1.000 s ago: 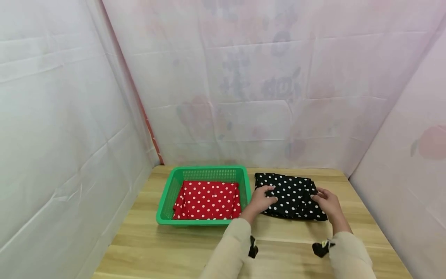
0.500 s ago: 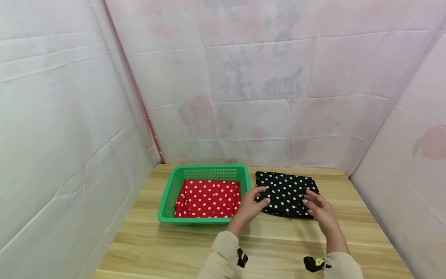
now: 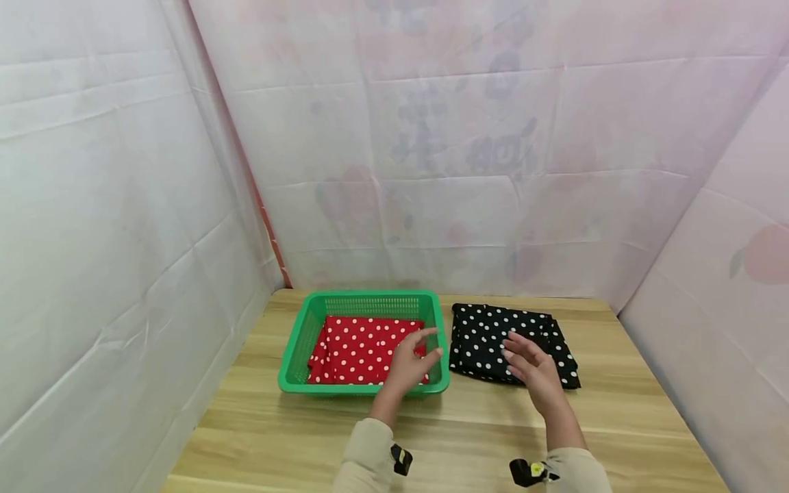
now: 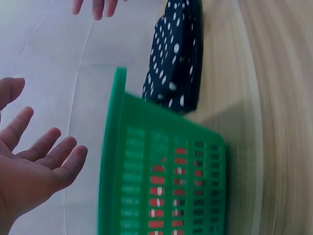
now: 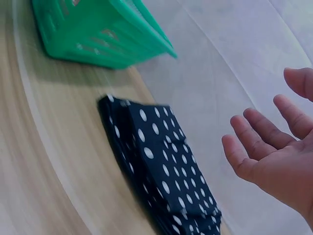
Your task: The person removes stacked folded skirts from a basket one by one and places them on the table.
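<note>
Over the right side of the green plastic basket [image 3: 290, 356] hovers my left hand [image 3: 409, 361], fingers spread and holding nothing. Inside the basket lies a folded red cloth with white dots [image 3: 364, 349]; in the left wrist view bits of it show through the slotted wall. My right hand [image 3: 535, 370] is above the folded black cloth with white dots [image 3: 487, 342], which lies flat on the table to the basket's right. In the right wrist view the fingers [image 5: 254, 139] of that hand are loosely bent, apart from the black cloth [image 5: 171, 166].
The wooden table [image 3: 296, 445] carries the basket and the black cloth near its back edge. White printed sheeting [image 3: 431, 205] hangs behind it, with more sheeting at the left [image 3: 123, 274] and right [image 3: 727, 308].
Both hands have come off the black cloth and moved left, the left one now over the basket. The black cloth and the basket lie about where they were.
</note>
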Available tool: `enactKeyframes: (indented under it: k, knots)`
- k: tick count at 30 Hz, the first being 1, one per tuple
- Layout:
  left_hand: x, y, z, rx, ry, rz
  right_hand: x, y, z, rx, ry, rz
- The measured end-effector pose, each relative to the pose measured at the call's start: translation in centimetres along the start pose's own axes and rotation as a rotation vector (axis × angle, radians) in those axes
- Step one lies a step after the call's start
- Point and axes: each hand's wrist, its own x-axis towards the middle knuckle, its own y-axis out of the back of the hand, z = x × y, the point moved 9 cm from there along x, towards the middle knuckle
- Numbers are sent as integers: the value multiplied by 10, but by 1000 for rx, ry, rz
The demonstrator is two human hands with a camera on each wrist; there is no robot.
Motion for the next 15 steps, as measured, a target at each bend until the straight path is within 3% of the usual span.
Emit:
enactKeyframes:
  k: [7,15]
  knots:
    - [-2,34,-12,-27,27,56,8,-37,-9,97,58,-70]
    - [-13,65,-33,-67,77,105,12,-74,-11,113,51,-144]
